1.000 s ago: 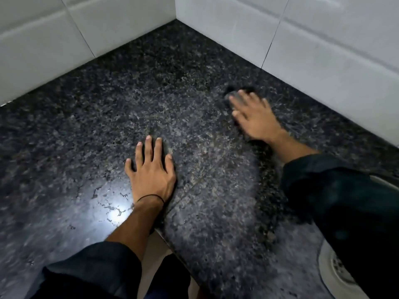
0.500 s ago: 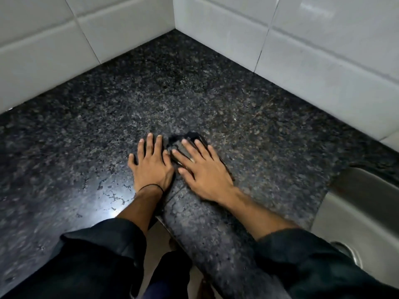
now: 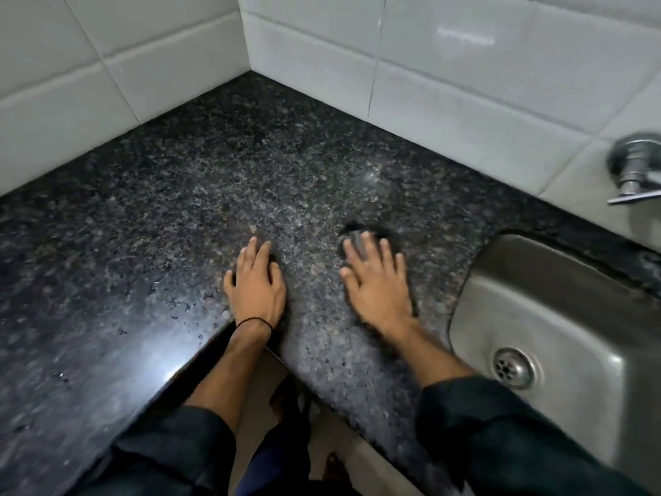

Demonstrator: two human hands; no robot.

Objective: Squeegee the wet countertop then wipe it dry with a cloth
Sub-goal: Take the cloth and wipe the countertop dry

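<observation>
The biggest thing in view was the dark speckled granite L-shaped surface (image 3: 221, 195), running into a corner and wrapping around where the person stood. Behind it was the glossy white rectangular-tiled wall (image 3: 447, 77) on both sides of that corner. Over on the right, a brushed stainless steel sink basin (image 3: 558, 316) was set into the surface, with a round perforated metal drain (image 3: 512, 368) at the bottom, and a chrome metal tap (image 3: 636, 166) stuck out of the tiles above it. Both forearms came up from the bottom in dark rolled-up sleeves (image 3: 508, 434). The left part of the surface looked shiny, with a bright glare patch and a few small beaded wet marks (image 3: 175, 302) near the front edge. The left hand (image 3: 255, 286) lay flat, palm down, fingers loosely together, right at the inside corner of the surface's edge, holding nothing, with a thin black band (image 3: 254, 322) round the wrist. The right hand (image 3: 377, 282) sat near the sink rim, palm down with fingers spread, pressing on a small dark grey crumpled cloth (image 3: 352, 238). Only the bit of cloth poking out past the fingertips was visible, and it was blurry, so I couldn't tell much more about it.
</observation>
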